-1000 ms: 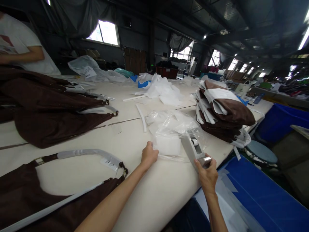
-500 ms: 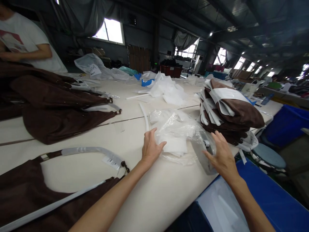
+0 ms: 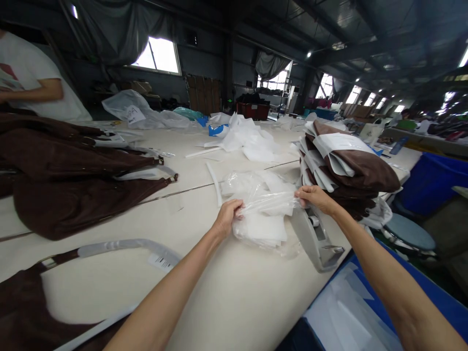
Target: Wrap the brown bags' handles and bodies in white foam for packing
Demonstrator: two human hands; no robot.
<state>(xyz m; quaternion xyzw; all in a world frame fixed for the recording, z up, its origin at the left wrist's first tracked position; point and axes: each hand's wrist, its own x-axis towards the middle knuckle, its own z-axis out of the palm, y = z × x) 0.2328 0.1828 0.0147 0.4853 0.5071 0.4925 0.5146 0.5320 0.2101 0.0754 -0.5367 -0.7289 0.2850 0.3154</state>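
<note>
My left hand [image 3: 229,214] is closed on the left edge of a clear plastic bag [image 3: 268,204] that lies on the white table [image 3: 204,273]. The bag's right edge is pinched by my right hand [image 3: 313,197], so the bag is stretched between the two. Under it lies a stack of white sheets [image 3: 263,229] in more clear plastic. A grey tape dispenser [image 3: 315,237] rests on the table just below my right wrist, with no hand on it.
A stack of folded brown bags [image 3: 347,170] with white wrapping stands right of my hands. Brown bags [image 3: 73,170] with wrapped straps lie at the left and lower left. Another person in a white shirt [image 3: 32,83] works at far left. Blue bins [image 3: 427,180] stand off the table's right edge.
My right hand has left the tape dispenser on the table and moved up to the plastic bag. Both hands, open half a second ago, now grip the bag's edges.
</note>
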